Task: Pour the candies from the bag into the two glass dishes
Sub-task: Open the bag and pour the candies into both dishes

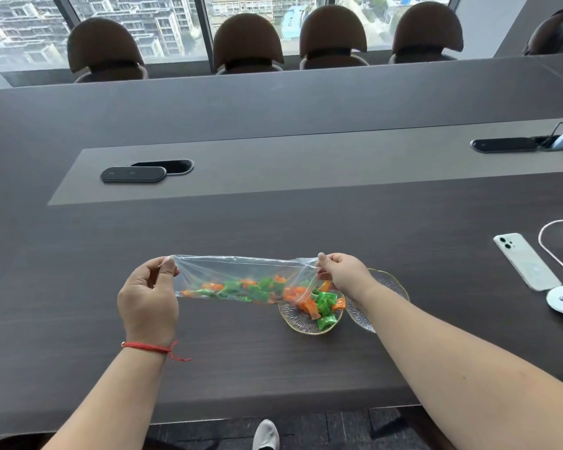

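The left hand (pixel 148 298) pinches the closed end of the clear bag (pixel 241 276) between thumb and fingertips, raised a little, I'd say so the sweets slide away from it. Hanging between the two sets of fingers, the bag lies stretched sideways, with orange and green candies (pixel 241 289) gathered along its lower fold and crowding toward the right. The right hand (pixel 342 271) pinches the mouth end, fingers pressed together on the plastic, holding the opening low over the near dish (pixel 301 324). Just below those fingers that glass dish already holds a small heap of wrapped candies. The second dish (pixel 389 285), just beyond the right wrist and partly hidden by it, looks empty where it shows, so the pour seems about half done.
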